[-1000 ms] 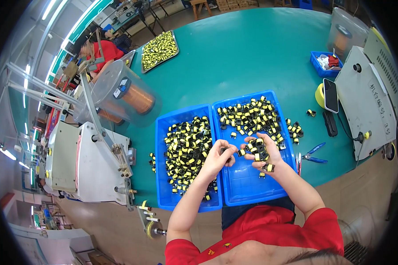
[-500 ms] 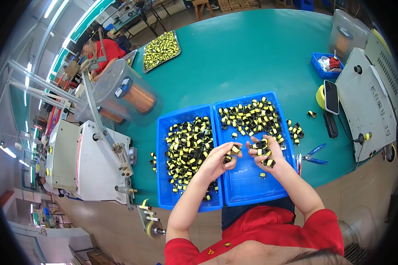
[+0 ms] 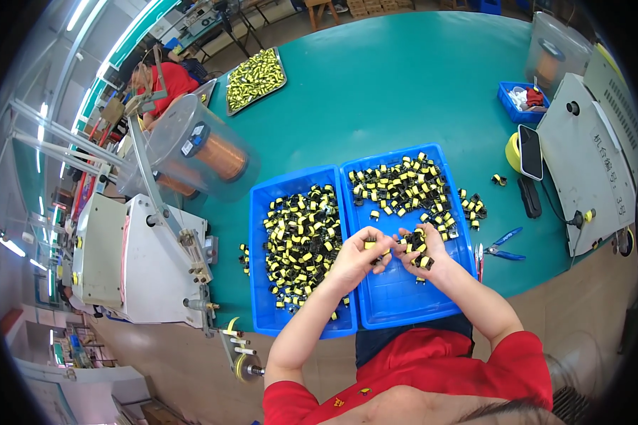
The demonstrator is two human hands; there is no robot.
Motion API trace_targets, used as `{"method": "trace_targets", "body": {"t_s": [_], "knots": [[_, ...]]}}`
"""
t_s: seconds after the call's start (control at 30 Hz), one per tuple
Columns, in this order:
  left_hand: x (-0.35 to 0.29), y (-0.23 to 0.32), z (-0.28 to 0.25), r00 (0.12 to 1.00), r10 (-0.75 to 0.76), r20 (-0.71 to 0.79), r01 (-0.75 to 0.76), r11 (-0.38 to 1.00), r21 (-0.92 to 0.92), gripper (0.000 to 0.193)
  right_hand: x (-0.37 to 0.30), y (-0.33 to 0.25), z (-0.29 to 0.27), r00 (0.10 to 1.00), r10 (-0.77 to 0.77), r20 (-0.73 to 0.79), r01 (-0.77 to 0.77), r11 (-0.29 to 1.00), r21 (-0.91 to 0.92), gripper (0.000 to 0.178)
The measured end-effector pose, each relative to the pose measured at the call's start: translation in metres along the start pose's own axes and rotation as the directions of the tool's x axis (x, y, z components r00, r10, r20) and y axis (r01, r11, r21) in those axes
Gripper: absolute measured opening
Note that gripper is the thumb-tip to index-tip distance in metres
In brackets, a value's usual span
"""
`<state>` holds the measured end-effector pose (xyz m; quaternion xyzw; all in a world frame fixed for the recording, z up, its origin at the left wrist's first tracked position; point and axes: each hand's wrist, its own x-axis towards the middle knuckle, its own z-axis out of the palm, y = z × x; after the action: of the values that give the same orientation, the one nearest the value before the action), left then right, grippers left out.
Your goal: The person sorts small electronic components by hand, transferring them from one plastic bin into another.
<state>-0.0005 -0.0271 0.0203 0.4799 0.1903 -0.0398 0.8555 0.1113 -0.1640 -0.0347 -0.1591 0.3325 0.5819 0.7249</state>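
My left hand is closed on a small black coil bobbin wrapped in yellow tape, its fingertips almost meeting those of my other hand. My right hand, palm up with curled fingers, cradles several of the same taped bobbins. Both hands hover over the right blue tray, whose far half holds a loose layer of these parts. Against its left side stands another blue tray, heaped with more of them. Fingers partly hide the part in my left hand.
Blue-handled cutters, a phone and loose bobbins lie right of the trays. Grey machines flank me, with copper wire spools on the left. A metal tray of yellow parts sits far left; a person in red works beyond.
My left hand has moved right, up to my right hand. My right hand has shifted slightly left, its fingers drawn closer round the bobbins.
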Motion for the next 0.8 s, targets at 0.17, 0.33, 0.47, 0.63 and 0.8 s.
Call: {"method": "trace_targets", "body": {"t_s": [0.17,0.33,0.47,0.63,0.8], "knots": [[-0.002,-0.018,0.019,0.848,0.453,0.275,-0.494,0.488,0.72,0.04,0.009,0.005,-0.008,0.981,-0.153,-0.122,0.134,0.98,-0.147,0.035],[-0.008,-0.023,0.026,0.803,0.416,0.427,-0.557,0.268,0.786,0.035,0.014,0.012,-0.009,0.954,-0.199,-0.224,0.149,0.964,-0.221,0.038],[-0.006,-0.02,0.02,0.876,0.421,0.237,-0.445,0.513,0.734,0.028,0.007,0.014,-0.001,0.957,-0.225,-0.181,0.17,0.945,-0.28,0.035],[-0.004,-0.007,0.004,0.991,0.111,-0.08,-0.096,0.98,0.176,0.021,-0.005,0.014,0.005,0.984,-0.176,-0.036,0.143,0.887,-0.438,0.031],[-0.005,-0.001,-0.005,0.994,0.11,0.029,-0.104,0.981,-0.162,0.02,-0.006,0.015,0.005,0.989,-0.135,0.054,0.143,0.857,-0.496,0.032]]}}
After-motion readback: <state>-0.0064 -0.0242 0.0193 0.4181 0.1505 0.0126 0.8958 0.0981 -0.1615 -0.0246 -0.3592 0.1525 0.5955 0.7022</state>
